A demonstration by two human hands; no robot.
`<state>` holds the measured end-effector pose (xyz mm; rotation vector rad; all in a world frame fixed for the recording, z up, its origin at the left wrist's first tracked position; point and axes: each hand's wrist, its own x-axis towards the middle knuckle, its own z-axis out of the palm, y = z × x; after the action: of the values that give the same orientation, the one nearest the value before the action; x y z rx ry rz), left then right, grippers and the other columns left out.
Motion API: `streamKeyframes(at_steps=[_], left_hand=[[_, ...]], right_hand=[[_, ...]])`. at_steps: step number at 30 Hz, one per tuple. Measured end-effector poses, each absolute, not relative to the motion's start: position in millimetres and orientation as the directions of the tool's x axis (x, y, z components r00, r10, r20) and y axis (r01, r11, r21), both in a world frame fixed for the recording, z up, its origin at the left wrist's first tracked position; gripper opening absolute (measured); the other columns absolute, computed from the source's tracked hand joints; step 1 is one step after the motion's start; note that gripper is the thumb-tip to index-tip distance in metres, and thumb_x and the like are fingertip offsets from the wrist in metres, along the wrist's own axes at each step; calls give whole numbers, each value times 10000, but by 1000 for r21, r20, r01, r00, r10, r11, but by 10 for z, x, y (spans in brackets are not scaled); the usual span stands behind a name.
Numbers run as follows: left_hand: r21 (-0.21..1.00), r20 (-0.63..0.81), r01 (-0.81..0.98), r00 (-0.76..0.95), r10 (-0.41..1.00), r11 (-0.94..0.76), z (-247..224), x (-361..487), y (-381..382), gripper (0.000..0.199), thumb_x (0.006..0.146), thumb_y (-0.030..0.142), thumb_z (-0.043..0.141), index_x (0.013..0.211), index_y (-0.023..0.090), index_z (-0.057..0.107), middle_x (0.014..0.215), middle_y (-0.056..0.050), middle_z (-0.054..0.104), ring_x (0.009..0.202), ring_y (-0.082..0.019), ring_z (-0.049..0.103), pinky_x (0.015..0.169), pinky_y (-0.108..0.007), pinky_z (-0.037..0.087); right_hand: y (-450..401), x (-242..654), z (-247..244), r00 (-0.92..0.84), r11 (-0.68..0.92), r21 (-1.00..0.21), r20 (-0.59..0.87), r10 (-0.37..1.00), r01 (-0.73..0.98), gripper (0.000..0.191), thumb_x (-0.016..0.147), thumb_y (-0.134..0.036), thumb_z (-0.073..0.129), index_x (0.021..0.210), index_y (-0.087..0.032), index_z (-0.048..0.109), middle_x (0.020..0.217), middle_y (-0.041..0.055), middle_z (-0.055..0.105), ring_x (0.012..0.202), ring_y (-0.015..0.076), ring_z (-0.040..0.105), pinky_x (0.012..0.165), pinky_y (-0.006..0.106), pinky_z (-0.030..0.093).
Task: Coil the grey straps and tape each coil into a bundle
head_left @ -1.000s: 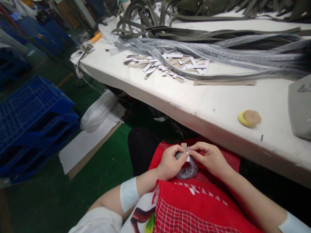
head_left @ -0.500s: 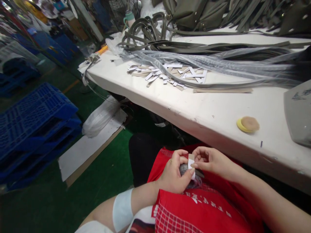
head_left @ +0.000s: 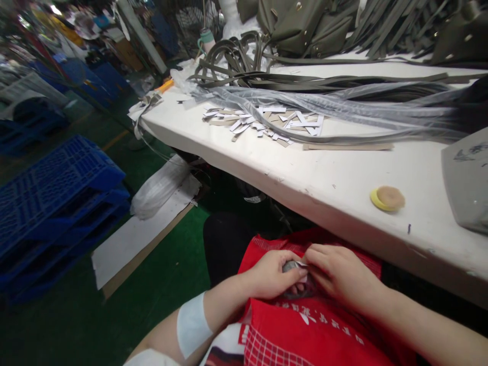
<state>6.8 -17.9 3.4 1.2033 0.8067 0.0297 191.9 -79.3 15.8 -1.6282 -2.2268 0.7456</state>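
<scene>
My left hand point(head_left: 275, 274) is closed around a grey, plastic-wrapped strap end point(head_left: 290, 266), held low over my red apron point(head_left: 328, 325). Its thumb presses a small white paper strip point(head_left: 302, 265) against the strap. From the other side my right hand point(head_left: 335, 269) meets it, fingers bent and pinched at the paper strip. Most of the strip and the strap is hidden by my fingers.
The white table point(head_left: 343, 173) bears loose paper strips point(head_left: 267, 122), long plastic-wrapped straps point(head_left: 343, 104), a yellow-edged tape roll point(head_left: 387, 198) and a grey bin point(head_left: 467, 178). Dark green bags point(head_left: 301, 25) lie behind. Blue pallets point(head_left: 61, 203) and cardboard point(head_left: 141, 239) are at left.
My right hand has turned over and moved in against my left hand. The paper strip, upright and in plain sight before, is now folded down and mostly covered by fingers.
</scene>
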Motion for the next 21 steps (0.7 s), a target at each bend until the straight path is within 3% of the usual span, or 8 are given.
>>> streamKeyframes(at_steps=[2,5,7,10,14,18,21], left_hand=[[774,-544,264,742,391,575,12,76,-120,330,754,398,701,937,127,657,702,-32,659,586,-119,593,599,-245,482],[738,-534,95,688,492,668,1,135,-60,409,671,394,788,946,107,692,798,-59,683,649,-116,605,632,-234,479],[732,-550,61,640,537,678,3,200,-39,418,676,415,790,934,99,697,784,-61,682,638,-112,602,625,-231,471],[742,-550,74,635,543,666,13,287,-10,440,669,427,805,937,99,685,745,-54,680,612,-108,600,605,-222,455],[750,-510,38,670,540,661,45,324,59,480,660,431,817,987,115,663,843,-90,716,697,-145,649,677,-246,478],[782,-503,56,644,576,621,38,328,87,473,661,436,818,991,132,668,841,-82,720,698,-152,647,661,-235,469],[792,-524,76,595,610,606,-32,359,79,491,648,486,810,980,148,683,858,-85,727,721,-182,656,655,-246,479]], right_hand=[[-892,1908,78,-380,353,-446,32,925,823,220,813,-98,502,950,-179,654,923,76,702,796,212,651,700,325,530],[-1002,1872,-42,-389,430,-313,188,902,847,464,795,-49,458,1240,-109,573,1200,148,652,1035,262,632,877,402,533],[-1039,1860,-62,-370,428,-270,241,897,862,508,802,-36,437,1297,-90,537,1251,154,630,1095,266,611,923,414,522],[-1062,2002,44,-297,374,-294,275,914,879,431,859,-86,449,1267,-155,573,1244,108,642,1108,236,606,955,388,508],[-1122,2710,351,73,62,-309,405,911,949,271,897,-231,519,1141,-226,635,1135,76,681,1037,233,627,943,382,487],[-1276,3725,605,460,-365,-280,582,671,888,261,873,-319,517,1052,-207,671,1063,106,687,1008,277,629,925,421,464],[-1388,4332,628,713,-551,-453,476,515,701,291,833,-362,516,972,-182,698,1065,136,687,1057,321,597,959,484,415]])
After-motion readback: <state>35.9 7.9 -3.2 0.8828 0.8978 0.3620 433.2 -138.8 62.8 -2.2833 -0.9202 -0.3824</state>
